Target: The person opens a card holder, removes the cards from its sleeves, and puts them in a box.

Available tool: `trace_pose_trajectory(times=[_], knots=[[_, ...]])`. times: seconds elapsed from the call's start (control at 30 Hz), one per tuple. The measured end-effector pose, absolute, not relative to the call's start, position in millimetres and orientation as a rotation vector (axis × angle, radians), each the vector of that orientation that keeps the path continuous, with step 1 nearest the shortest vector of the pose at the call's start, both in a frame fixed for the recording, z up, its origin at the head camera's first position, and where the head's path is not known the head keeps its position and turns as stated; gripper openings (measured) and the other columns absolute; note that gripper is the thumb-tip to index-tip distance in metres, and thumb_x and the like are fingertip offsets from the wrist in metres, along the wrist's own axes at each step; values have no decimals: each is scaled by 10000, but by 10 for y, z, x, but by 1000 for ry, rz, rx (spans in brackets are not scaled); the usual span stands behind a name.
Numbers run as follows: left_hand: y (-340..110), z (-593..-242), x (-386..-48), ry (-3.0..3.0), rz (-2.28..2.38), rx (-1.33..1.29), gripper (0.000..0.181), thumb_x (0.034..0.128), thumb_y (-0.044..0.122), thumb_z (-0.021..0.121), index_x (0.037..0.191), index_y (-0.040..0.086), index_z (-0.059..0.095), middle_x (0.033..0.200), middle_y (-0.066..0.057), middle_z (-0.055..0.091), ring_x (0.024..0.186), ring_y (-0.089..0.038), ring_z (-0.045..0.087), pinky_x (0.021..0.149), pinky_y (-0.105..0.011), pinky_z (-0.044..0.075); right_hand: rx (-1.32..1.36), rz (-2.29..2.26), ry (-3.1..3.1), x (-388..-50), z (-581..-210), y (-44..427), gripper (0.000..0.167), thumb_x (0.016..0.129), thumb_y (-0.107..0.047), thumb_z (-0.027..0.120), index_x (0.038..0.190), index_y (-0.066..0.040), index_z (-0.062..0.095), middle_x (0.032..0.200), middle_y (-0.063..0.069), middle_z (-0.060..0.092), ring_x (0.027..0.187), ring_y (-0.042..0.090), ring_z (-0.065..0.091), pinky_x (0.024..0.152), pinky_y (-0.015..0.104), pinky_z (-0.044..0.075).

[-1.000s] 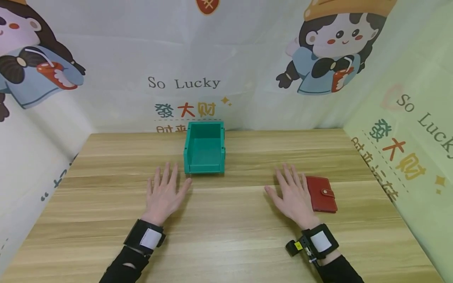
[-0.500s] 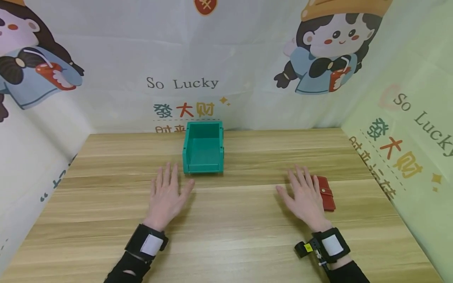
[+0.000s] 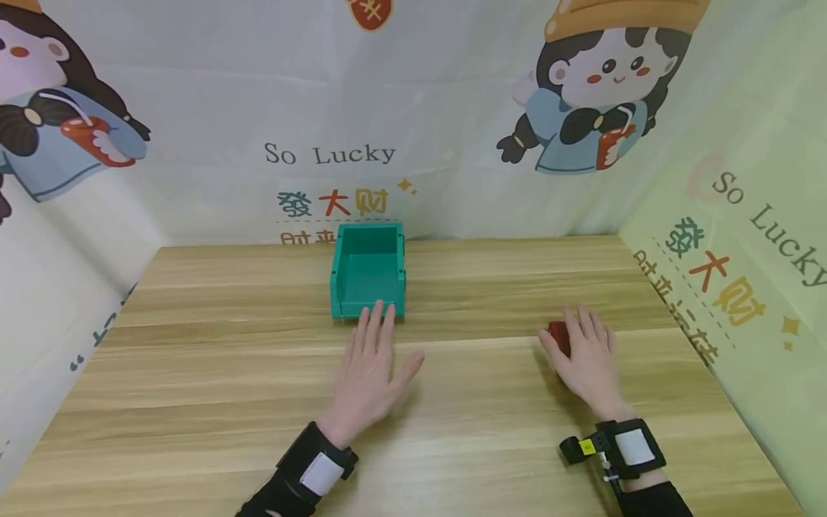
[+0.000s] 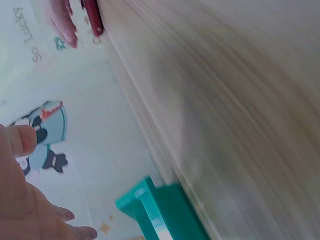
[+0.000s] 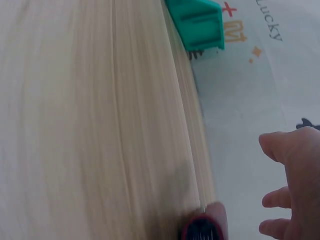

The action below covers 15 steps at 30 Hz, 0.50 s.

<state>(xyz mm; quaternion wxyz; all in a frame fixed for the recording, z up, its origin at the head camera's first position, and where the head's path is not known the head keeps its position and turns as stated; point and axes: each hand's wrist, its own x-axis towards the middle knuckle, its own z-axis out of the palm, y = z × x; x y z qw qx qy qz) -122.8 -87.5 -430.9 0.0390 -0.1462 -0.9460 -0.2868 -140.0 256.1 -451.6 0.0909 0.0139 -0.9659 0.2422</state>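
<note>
My left hand (image 3: 367, 380) is over the table with its fingers extended, their tips at the front edge of the green plastic bin (image 3: 368, 276) in the head view. Nothing is in it. Out to the right, my right hand (image 3: 589, 366) hovers above a red wallet (image 3: 559, 336), covering most of it. Only the wallet's left end shows from the head. In the right wrist view the end of the wallet (image 5: 202, 229) appears at the bottom, apart from the thumb and fingers. The left wrist view shows straight right fingers beside the wallet (image 4: 93, 19), with a gap between.
The bin stands near the back edge of a wood-grain table (image 3: 472, 431). A printed cloth (image 3: 452, 108) with cartoon figures hangs behind and at the sides. Black straps with small devices circle both wrists.
My left hand has moved right, from beside the bin to in front of it. My right hand has shifted right, from the wallet's left side to over it.
</note>
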Motion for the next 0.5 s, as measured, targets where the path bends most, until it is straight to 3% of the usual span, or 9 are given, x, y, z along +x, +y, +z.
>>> trace_pose_trajectory(times=[0.13,0.37,0.5], knots=[[-641,-4321,-1237,-2883,-1021,-530,812,1071,451,531,1646,-25,211,1716,-286,165,1599,-496,130,1258,-659,195,-63,742,-2877,-1388,-4521,2672,696,1061,-392,561,1545,73,380,1558,411,346,1429,621,310,1145,740,243],[-340,-4295,-1315,-2890,-1268,-589,769,1074,433,559,1636,1,260,1605,-321,292,1510,-521,262,1183,-685,314,-235,717,-2994,-1447,-4487,2794,821,1061,-484,512,1556,137,302,1385,472,367,1281,610,371,1050,695,358],[-211,-4313,-1361,-2920,-1331,-612,774,1076,446,551,1634,-5,262,1538,-325,360,1442,-504,335,1149,-656,361,-263,730,-3038,-1496,-4483,2841,856,1069,-508,478,1550,173,280,1384,489,375,1248,619,417,1031,687,393]])
